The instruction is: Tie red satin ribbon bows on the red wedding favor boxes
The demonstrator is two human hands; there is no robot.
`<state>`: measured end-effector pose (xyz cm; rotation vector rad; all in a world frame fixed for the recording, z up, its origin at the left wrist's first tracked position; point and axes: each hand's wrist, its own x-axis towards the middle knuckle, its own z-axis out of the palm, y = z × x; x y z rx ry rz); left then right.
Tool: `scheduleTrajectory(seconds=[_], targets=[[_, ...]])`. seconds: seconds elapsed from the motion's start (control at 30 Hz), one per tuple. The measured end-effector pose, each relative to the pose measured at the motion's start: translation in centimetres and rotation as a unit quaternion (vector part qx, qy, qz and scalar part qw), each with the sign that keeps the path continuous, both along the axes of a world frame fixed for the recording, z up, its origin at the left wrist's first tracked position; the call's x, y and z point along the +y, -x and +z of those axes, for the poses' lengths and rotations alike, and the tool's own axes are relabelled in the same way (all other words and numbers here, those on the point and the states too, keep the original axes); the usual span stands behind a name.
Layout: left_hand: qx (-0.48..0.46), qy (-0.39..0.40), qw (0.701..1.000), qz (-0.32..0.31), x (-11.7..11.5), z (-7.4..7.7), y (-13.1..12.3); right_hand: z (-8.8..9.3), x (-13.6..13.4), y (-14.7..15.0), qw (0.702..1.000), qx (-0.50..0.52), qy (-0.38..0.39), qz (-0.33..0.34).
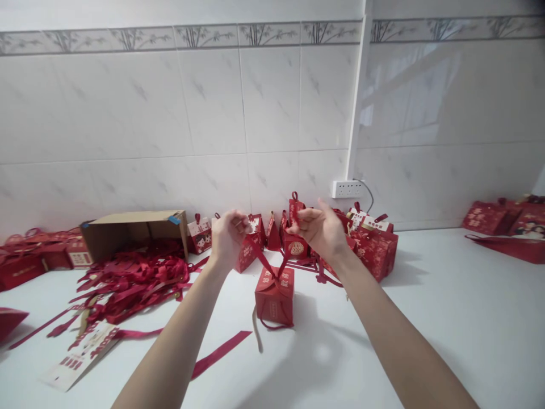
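A small red box (pixel 275 298) stands on the white table below and between my hands. From its top, a red ribbon (pixel 264 258) rises in a V towards both hands. My left hand (pixel 231 236) is closed with its fingers curled around the left part of the ribbon. My right hand (pixel 320 230) has its fingers bent near the right part; whether they grip it is too small to tell. A thin red cord and a beige strip hang by the box's lower front and left side.
An open cardboard box (pixel 136 218) lies at the left, a heap of red ribbons (pixel 136 284) before it. More red boxes (pixel 374 250) line the wall. A printed card (pixel 80 358) is at the front left, a socket strip (pixel 347 189) on the wall.
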<state>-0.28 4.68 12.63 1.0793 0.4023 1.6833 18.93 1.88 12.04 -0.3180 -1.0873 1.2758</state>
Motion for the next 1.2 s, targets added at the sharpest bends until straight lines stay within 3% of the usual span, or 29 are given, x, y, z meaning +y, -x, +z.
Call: scheduleTrajectory(seconds=[0.07,0.13,0.2,0.23,0.33,0.4,0.5,0.67,0.77,0.83,0.9,1.03,1.1,1.2], targets=[[-0.069,0.002,0.996,0.053,0.7,-0.5,1.7,-0.6,-0.1,-1.4,1.0,0.01,-0.007,0.007],[-0.073,0.009,0.99,0.119,1.5,-1.7,3.0,-1.8,0.3,-2.2,0.998,-0.043,0.0,-0.04],[0.037,0.012,0.983,0.178,1.9,-3.5,3.3,-3.7,0.9,-2.0,0.975,-0.186,0.02,-0.118],[0.13,0.005,0.972,0.194,1.9,-4.7,3.0,-4.8,1.3,-1.6,0.95,-0.272,0.024,-0.152],[0.27,-0.011,0.95,0.159,1.1,-8.5,1.0,-8.3,2.2,0.2,0.91,-0.37,0.011,-0.189],[0.437,-0.089,0.88,0.162,0.4,-10.8,-0.3,-10.3,2.4,1.1,0.876,-0.431,-0.025,-0.214],[0.53,-0.169,0.806,0.203,-0.2,-13.4,-1.4,-12.0,2.1,1.5,0.811,-0.524,-0.076,-0.248],[0.548,-0.185,0.789,0.208,-0.5,-14.8,-1.5,-11.8,1.0,1.3,0.74,-0.611,-0.128,-0.248],[0.56,-0.173,0.785,0.201,-0.8,-14.4,-1.6,-10.9,0.6,1.6,0.683,-0.674,-0.127,-0.25],[0.579,-0.166,0.775,0.189,-0.8,-13.8,-1.6,-10.4,0.6,1.7,0.663,-0.699,-0.109,-0.244],[0.607,-0.156,0.761,0.168,-0.6,-12.9,-1.6,-10.0,0.7,1.8,0.669,-0.703,-0.094,-0.222],[0.651,-0.153,0.739,0.082,0.2,-11.3,-1.3,-10.2,1.1,1.3,0.73,-0.65,-0.084,-0.193],[0.645,-0.157,0.746,0.053,0.5,-11.1,-1.4,-10.7,1.2,1.0,0.762,-0.612,-0.08,-0.194],[0.6,-0.154,0.781,0.079,0.3,-11.9,-1.8,-11.5,1.1,0.7,0.793,-0.571,-0.076,-0.199]])
